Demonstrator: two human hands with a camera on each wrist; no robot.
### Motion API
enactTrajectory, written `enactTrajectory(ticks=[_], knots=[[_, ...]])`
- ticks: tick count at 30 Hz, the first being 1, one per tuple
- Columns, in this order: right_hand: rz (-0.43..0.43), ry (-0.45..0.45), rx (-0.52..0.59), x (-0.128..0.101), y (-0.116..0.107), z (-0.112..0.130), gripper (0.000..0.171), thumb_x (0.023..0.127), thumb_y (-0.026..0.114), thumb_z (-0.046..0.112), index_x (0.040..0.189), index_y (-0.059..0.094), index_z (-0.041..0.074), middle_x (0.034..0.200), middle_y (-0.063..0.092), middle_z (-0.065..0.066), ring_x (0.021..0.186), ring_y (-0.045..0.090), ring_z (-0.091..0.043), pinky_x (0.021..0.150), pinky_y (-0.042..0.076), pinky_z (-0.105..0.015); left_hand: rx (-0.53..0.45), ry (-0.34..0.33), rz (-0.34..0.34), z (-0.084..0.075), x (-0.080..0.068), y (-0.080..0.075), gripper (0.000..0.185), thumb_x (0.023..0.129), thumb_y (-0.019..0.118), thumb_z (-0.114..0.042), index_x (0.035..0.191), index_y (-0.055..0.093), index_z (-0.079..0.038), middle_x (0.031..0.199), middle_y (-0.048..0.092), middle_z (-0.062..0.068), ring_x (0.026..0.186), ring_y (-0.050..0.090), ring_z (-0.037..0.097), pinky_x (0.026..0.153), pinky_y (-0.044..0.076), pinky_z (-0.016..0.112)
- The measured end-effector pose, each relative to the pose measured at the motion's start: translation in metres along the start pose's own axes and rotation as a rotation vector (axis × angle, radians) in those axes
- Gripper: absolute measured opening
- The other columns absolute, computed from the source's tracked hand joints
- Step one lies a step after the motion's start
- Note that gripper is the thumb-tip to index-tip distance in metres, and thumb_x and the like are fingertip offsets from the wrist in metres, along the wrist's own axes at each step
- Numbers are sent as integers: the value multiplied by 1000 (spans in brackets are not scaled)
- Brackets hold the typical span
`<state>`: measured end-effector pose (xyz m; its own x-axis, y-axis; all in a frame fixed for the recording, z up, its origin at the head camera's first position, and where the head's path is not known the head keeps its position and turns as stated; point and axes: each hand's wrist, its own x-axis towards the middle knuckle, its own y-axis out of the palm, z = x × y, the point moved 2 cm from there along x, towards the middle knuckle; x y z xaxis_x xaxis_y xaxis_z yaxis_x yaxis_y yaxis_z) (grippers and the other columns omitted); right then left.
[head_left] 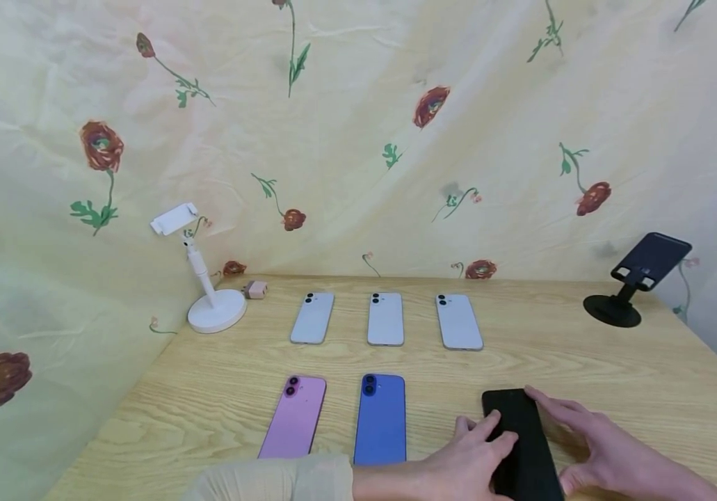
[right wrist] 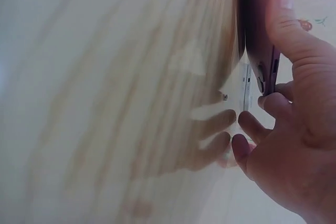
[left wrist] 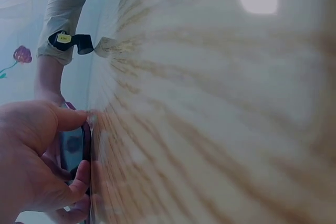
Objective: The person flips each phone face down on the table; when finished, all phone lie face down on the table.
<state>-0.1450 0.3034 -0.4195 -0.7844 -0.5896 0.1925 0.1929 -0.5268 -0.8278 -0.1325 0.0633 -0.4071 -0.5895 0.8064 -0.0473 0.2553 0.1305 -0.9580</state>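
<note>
A smartphone (head_left: 524, 438) with its dark screen up is held at the front right of the table. My left hand (head_left: 458, 459) reaches across to its left side, with fingers over the screen's edge. In the left wrist view, the left thumb and fingers take the phone (left wrist: 72, 148) by its edge. My right hand (head_left: 602, 442) grips its right side, one fingertip at the far corner and the thumb nearer. The right wrist view shows the phone's (right wrist: 260, 30) purplish back and side buttons, close above the tabletop. A blue phone (head_left: 380, 421) lies back up left of the left hand.
A pink-purple phone (head_left: 295, 417) lies beyond the left sleeve. Three pale phones, left (head_left: 313, 319), middle (head_left: 386, 320) and right (head_left: 460, 323), form a back row. A white stand (head_left: 217, 311) and pink charger (head_left: 256, 290) stand back left, a black stand (head_left: 613, 310) back right.
</note>
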Motion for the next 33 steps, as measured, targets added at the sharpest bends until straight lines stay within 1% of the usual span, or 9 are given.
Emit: enactTrajectory(ticks=[3,6,11,16,18,21,30,32,33], knots=[[-31,-14,31,1,0,5,110,67,91,21,159,30,13,153,41,-3,130,32,9,92,39,-15,-12,-12,-15,0,-2,-1,77,91,71,-49,153,41,-15,157,33,4,142,27,11,100,35,25],[-43,-33,53,2,-1,9,113,66,91,17,159,27,12,153,41,-6,132,30,9,94,36,-13,-59,-39,-18,1,-3,-2,82,89,73,-49,156,36,-18,158,31,2,138,34,15,97,38,23],[-41,-27,50,6,-4,15,115,67,91,16,161,23,13,147,48,-17,131,34,6,90,45,-21,-173,-72,-10,3,-6,-4,87,90,73,-46,160,25,-27,160,26,1,129,42,22,89,45,24],[-58,-80,8,10,-8,22,114,68,91,19,161,24,13,150,45,-9,131,41,-3,85,50,-27,-236,-90,-10,4,-8,-3,93,90,74,-44,161,16,-33,160,24,1,130,42,23,86,48,26],[-60,-93,2,12,-8,25,113,70,90,20,161,24,14,152,42,-3,130,44,-5,84,51,-29,-250,-87,-19,5,-9,-3,94,90,75,-43,161,14,-34,160,24,1,131,42,23,87,47,26],[-57,-95,1,15,-8,28,112,71,89,22,161,23,15,152,42,-2,128,47,-8,83,51,-29,-261,-69,-41,6,-10,-3,96,89,76,-41,162,14,-33,160,25,4,132,42,23,88,47,27],[-50,-84,19,21,-8,36,118,67,92,19,161,21,15,142,55,-11,125,52,-8,80,52,-31,-287,-68,-67,7,-14,-5,101,87,79,-38,162,11,-31,159,26,5,134,41,23,90,47,28],[-57,-93,24,22,-8,38,117,67,92,19,161,22,14,141,56,-10,124,53,-8,80,52,-31,-303,-62,-77,7,-15,-6,103,87,80,-37,162,10,-31,159,27,6,133,41,20,92,45,26],[-61,-102,30,23,-8,39,117,68,91,20,161,22,14,141,56,-9,123,53,-8,80,52,-31,-318,-54,-86,8,-16,-6,104,87,80,-36,162,9,-29,158,27,7,127,46,15,91,44,23]])
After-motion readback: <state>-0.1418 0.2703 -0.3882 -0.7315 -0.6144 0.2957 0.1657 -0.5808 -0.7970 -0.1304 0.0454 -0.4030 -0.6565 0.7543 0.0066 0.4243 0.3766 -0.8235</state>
